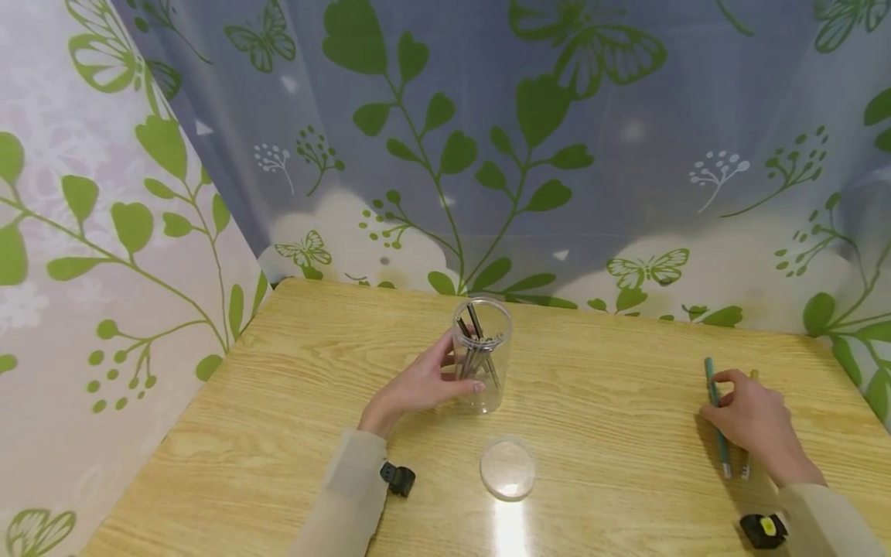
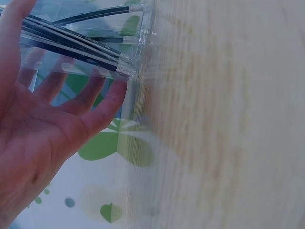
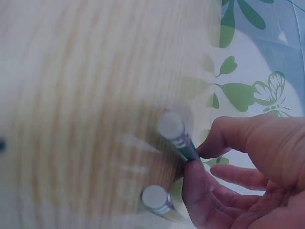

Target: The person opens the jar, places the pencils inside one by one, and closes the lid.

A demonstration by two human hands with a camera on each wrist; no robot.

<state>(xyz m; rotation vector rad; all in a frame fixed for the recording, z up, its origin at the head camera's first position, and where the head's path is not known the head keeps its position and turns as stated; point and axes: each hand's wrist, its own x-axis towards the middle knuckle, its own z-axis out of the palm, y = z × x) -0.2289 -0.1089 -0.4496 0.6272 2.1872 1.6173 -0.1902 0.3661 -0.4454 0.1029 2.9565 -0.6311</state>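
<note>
My left hand [image 1: 425, 383] holds a clear plastic jar [image 1: 500, 360] from its left side, thumb across the front and the other fingers behind. The open-topped jar stands on the table, with several dark pencils [image 2: 86, 47] leaning inside. Far to the right, my right hand [image 1: 753, 414] pinches a teal pencil [image 1: 722, 449] between thumb and index finger. That pencil's white eraser end [image 3: 170, 125] points toward the camera in the right wrist view. Beside it lies a yellowish pencil [image 1: 747, 467], partly hidden under the hand.
A round clear lid [image 1: 508, 468] lies flat on the wooden table [image 1: 605, 464] in front of the jar. Patterned curtain [image 1: 626, 193] hangs along the table's back edge, and a similar leafy panel [image 1: 125, 294] stands at the left.
</note>
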